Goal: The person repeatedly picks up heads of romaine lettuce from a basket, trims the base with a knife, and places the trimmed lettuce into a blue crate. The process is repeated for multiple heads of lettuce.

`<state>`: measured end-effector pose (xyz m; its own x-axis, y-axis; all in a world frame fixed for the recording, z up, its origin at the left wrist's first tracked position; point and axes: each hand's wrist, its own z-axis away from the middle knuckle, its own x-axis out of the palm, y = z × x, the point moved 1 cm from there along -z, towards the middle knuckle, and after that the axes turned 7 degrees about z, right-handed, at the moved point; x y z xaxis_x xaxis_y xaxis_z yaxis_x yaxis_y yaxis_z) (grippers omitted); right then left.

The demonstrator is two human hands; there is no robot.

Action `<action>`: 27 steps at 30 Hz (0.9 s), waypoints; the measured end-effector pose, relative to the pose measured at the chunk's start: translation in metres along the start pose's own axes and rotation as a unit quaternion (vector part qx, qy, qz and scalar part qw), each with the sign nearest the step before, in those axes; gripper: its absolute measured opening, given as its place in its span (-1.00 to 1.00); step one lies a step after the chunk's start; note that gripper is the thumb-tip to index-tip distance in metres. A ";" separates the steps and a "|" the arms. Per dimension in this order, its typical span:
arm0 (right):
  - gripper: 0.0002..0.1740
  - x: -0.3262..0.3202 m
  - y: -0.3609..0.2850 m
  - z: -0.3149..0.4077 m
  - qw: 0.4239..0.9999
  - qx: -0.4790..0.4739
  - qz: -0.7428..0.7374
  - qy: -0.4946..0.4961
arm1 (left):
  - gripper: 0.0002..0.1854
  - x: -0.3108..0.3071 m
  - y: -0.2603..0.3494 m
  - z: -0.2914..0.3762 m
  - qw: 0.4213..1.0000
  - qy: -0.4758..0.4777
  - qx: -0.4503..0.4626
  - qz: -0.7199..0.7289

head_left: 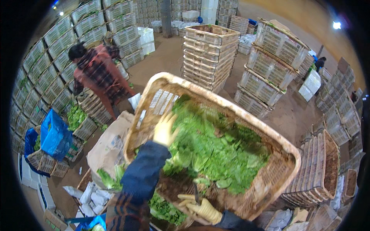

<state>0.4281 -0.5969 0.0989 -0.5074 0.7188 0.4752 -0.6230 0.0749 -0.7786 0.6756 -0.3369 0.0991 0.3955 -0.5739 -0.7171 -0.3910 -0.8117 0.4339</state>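
Observation:
A tilted plastic crate [284, 144], stained brown, lies before me with a heap of green leafy lettuce [214, 150] inside. My left hand [165, 129], in a pale yellow glove, reaches over the crate's left part with fingers spread. It is at the left edge of the heap; whether it touches the leaves I cannot tell. Low in the view, my right hand [205, 209], gloved alike, grips a small knife [196, 194] with its dark blade pointing up toward the heap. More lettuce [166, 209] shows beneath the crate's near side, partly hidden by my left sleeve.
A person [101, 72] in a checked top bends at the left beside stacked crates [62, 43]. Nested crates [209, 57] stand beyond mine, with taller filled stacks [271, 63] to the right. Blue plastic sheeting [56, 134] covers crates at left. White bags [94, 196] lie lower left.

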 end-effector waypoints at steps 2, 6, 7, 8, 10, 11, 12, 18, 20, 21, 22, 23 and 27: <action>-0.45 -0.036 0.012 -0.003 0.999 -0.011 0.046 0.024 | -0.37 0.069 -0.014 -0.088 0.999 -0.025 -0.036 0.003; -0.51 -0.079 0.070 -0.024 0.978 -0.006 0.088 0.189 | -0.39 0.169 -0.056 -0.198 0.973 -0.094 -0.202 -0.066; -0.51 -0.081 0.082 -0.031 0.958 -0.102 0.111 0.245 | -0.39 0.181 -0.063 -0.211 0.969 -0.110 -0.207 -0.078; -0.48 -0.081 0.092 -0.037 0.963 -0.115 0.125 0.208 | -0.40 0.186 -0.070 -0.218 0.966 -0.129 -0.205 -0.092; -0.48 -0.078 0.102 -0.044 0.979 -0.104 0.087 0.151 | -0.41 0.184 -0.077 -0.212 0.963 -0.172 -0.174 -0.112; -0.48 -0.076 0.100 -0.046 0.985 -0.105 0.072 0.119 | -0.41 0.177 -0.077 -0.203 0.963 -0.189 -0.151 -0.120; -0.51 -0.073 0.092 -0.044 0.959 -0.218 0.096 0.156 | -0.42 0.168 -0.077 -0.191 0.961 -0.207 -0.128 -0.133; -0.56 -0.067 0.035 -0.026 0.986 0.076 0.035 0.146 | -0.44 0.136 -0.066 -0.148 0.930 -0.295 -0.005 -0.219; -0.56 -0.063 0.027 -0.027 0.986 0.084 0.041 0.139 | -0.45 0.135 -0.060 -0.156 0.922 -0.295 0.013 -0.251; -0.56 -0.061 0.026 -0.029 0.986 0.092 0.034 0.132 | -0.45 0.133 -0.055 -0.158 0.918 -0.294 0.020 -0.265; -0.56 -0.060 0.027 -0.031 0.987 0.099 0.028 0.126 | -0.45 0.131 -0.048 -0.158 0.917 -0.288 0.023 -0.274; -0.56 -0.059 0.028 -0.032 0.985 0.101 0.027 0.137 | -0.46 0.126 -0.039 -0.152 0.920 -0.276 0.019 -0.277; -0.53 -0.056 0.028 -0.027 0.984 0.100 0.026 0.142 | -0.55 0.093 -0.002 -0.080 0.978 -0.048 -0.179 -0.099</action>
<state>0.4554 -0.6165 0.0388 -0.3729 0.8845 0.2805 -0.7189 -0.0843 -0.6899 0.7798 -0.3977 0.0756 0.3464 -0.4034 -0.8469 0.0079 -0.9015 0.4327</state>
